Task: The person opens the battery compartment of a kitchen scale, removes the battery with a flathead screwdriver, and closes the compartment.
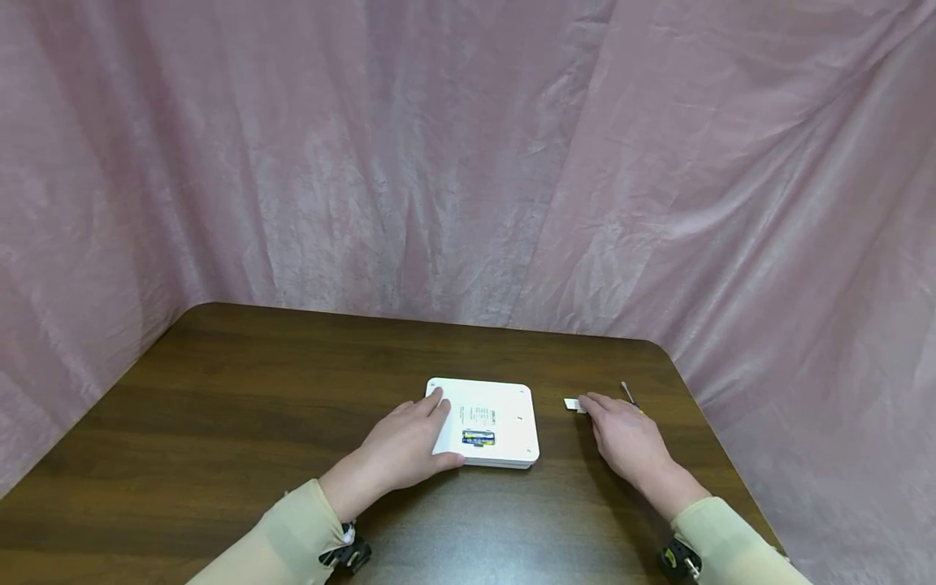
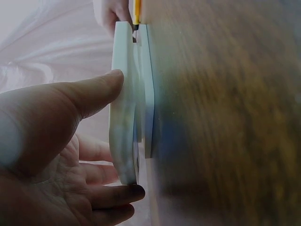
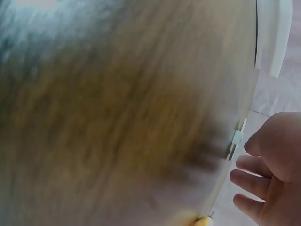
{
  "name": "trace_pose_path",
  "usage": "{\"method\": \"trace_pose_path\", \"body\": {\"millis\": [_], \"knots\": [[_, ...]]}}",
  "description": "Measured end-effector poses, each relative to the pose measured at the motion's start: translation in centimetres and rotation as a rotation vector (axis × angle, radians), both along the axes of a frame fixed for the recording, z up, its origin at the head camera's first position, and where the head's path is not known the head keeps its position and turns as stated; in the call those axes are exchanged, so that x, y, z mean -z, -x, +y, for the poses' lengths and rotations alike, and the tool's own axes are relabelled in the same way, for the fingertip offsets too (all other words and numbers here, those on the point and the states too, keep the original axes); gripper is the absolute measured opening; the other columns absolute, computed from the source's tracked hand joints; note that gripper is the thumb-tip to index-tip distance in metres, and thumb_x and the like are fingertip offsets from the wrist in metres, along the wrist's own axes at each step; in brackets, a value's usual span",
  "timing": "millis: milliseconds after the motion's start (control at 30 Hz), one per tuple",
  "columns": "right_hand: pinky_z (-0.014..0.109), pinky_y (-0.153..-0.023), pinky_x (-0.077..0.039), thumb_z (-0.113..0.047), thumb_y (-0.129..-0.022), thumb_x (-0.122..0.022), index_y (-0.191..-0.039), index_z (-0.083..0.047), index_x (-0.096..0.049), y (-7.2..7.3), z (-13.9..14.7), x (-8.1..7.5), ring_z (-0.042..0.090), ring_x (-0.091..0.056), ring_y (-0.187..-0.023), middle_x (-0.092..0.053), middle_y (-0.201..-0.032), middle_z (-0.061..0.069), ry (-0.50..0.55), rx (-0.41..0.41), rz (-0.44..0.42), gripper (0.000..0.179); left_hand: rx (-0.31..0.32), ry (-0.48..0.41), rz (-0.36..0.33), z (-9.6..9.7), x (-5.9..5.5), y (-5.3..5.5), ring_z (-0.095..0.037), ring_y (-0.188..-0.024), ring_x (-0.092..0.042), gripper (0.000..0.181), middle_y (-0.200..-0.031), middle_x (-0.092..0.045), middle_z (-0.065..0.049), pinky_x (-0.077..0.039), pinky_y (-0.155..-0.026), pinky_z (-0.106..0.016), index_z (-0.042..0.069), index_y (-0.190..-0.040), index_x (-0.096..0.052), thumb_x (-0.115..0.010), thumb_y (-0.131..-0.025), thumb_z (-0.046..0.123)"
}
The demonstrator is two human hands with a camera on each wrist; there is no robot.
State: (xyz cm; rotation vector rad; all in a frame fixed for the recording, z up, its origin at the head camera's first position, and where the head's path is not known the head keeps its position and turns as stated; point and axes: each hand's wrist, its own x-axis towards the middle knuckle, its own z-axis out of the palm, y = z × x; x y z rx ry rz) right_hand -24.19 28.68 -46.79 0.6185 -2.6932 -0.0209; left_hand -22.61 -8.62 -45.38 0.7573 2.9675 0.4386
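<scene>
A flat white device that looks like a kitchen scale (image 1: pixel 504 406) lies upside down on the table, its printed label facing up. Two batteries (image 1: pixel 478 438) sit in its uncovered compartment. At its left side my left hand (image 1: pixel 409 443) grips it, thumb on the near edge and fingers over the left part; the left wrist view shows the thumb (image 2: pixel 101 92) against the rim. To the right, my right hand (image 1: pixel 629 435) hovers with loosely bent fingers over a small white cover (image 1: pixel 572 404). In the right wrist view the cover (image 3: pixel 237 137) lies just apart from the thumb.
A screwdriver (image 1: pixel 629 393) with a yellow handle lies beyond the right hand, its handle partly hidden by it. The brown wooden table (image 1: pixel 256 406) has its right edge close to the right forearm. Pink curtains (image 1: pixel 439 162) hang behind the table.
</scene>
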Motion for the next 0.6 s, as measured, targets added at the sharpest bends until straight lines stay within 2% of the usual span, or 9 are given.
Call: {"method": "trace_pose_path", "body": {"millis": [200, 400, 600], "knots": [[0.061, -0.104, -0.056, -0.006, -0.097, -0.081, -0.140, 0.003, -0.071, -0.1, 0.7, -0.5, 0.044, -0.071, -0.122, -0.073, -0.135, 0.023, 0.025, 0.054, 0.012, 0.045, 0.001, 0.002, 0.003, 0.0, -0.1, 0.0, -0.039, -0.154, -0.047, 0.093, -0.171, -0.041, -0.026, -0.040, -0.125, -0.054, -0.005, -0.159, -0.053, -0.081, -0.097, 0.059], [0.064, -0.109, -0.052, -0.018, -0.101, -0.081, -0.146, 0.006, -0.065, -0.6, 1.5, -0.6, 0.048, -0.065, -0.133, -0.066, -0.145, 0.028, 0.020, 0.146, -0.053, 0.054, 0.000, 0.000, 0.001, 0.1, 0.1, 0.0, -0.039, -0.155, -0.047, 0.093, -0.171, -0.041, -0.026, -0.040, -0.125, -0.053, -0.005, -0.159, -0.053, -0.082, -0.097, 0.058], [0.065, -0.107, -0.052, -0.025, -0.103, -0.081, -0.148, 0.009, -0.062, -0.9, 2.4, -0.5, 0.052, -0.063, -0.132, -0.063, -0.148, 0.030, 0.011, 0.216, -0.080, 0.060, 0.002, 0.002, 0.000, 0.0, -0.1, 0.1, -0.040, -0.154, -0.047, 0.093, -0.171, -0.041, -0.026, -0.040, -0.125, -0.054, -0.006, -0.159, -0.053, -0.081, -0.098, 0.058]]}}
